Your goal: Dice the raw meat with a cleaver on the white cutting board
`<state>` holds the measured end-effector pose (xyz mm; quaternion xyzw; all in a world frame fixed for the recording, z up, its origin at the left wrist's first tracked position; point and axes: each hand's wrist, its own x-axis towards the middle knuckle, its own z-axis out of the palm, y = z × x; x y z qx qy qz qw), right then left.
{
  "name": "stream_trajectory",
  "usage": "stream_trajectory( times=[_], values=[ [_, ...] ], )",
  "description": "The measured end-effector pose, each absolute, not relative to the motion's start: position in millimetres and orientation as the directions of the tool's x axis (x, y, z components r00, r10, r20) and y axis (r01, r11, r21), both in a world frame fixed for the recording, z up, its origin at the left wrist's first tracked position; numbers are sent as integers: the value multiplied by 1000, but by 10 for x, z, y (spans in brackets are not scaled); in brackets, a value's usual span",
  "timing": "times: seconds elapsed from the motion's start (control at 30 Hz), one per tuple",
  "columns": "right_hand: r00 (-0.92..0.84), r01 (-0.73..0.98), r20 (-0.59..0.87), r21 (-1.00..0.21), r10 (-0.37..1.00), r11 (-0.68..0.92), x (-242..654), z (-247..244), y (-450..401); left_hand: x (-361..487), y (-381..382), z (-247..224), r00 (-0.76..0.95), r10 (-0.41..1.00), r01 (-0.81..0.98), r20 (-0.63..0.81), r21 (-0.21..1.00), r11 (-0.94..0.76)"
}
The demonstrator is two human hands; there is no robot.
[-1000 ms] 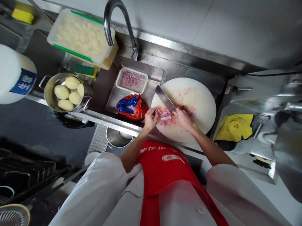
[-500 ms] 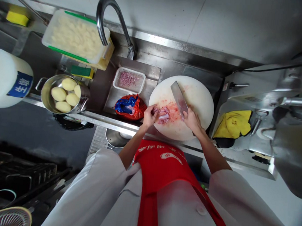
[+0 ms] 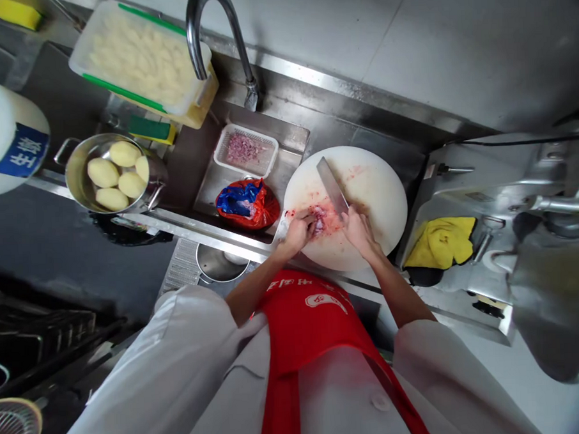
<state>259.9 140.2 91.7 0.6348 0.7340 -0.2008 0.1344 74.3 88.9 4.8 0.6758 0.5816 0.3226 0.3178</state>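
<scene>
Gripping the cleaver (image 3: 333, 188) by its handle, the right hand (image 3: 358, 230) is closed firmly at the near-right end of the tool. The left hand (image 3: 300, 232) lies at the left edge of the round cutting board (image 3: 381, 181), fingers bent and drawn together against the raw meat (image 3: 320, 222); whether they pinch a piece or only steady it, I cannot tell.

The work looks partway along. In the white perforated basket (image 3: 270, 150), finely cut pinkish bits (image 3: 242, 148) cover part of the bottom, and they seem to be a finished share. The meat beside the left hand, with red smears around it, appears only partly cut up. More pale pink stuff shows in the mouth of the red plastic bag (image 3: 265, 208) with its blue lining, near the board's left edge, so a fair amount probably remains to be cut.

The cleaver sits over the middle of the board, its long axis slanting: the blade's free end points to the far-left edge, the handle toward the near-right edge. Its blade lies just right of the meat, apart from the left fingers. Which side carries the cutting edge is too unclear to say.
</scene>
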Motion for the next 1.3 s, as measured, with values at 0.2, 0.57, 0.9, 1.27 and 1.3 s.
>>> stream_trajectory(
  times=[0.2, 0.57, 0.9, 1.27, 1.3],
  values=[
    [-142, 982, -357, -170, 923, 85, 2400, 1143, 1265, 565, 825, 75, -76, 997, 467, 28, 884, 11],
    [-199, 944, -514, -328, 834, 24, 2596, 747, 1282, 678, 1233, 42, -127, 991, 186, -47, 980, 70],
    [-39, 973, -551, -213, 834, -95, 2862, 783, 794, 506, 936, 67, 383, 917, 455, 116, 840, -296],
    [-26, 974, -565, -199, 824, -106, 2680, 945, 745, 566, 836, 29, 306, 933, 550, 189, 765, -335],
    [-29, 973, -562, -204, 827, -105, 2660, 946, 749, 570, 794, 19, 276, 940, 576, 201, 749, -329]
  ],
)
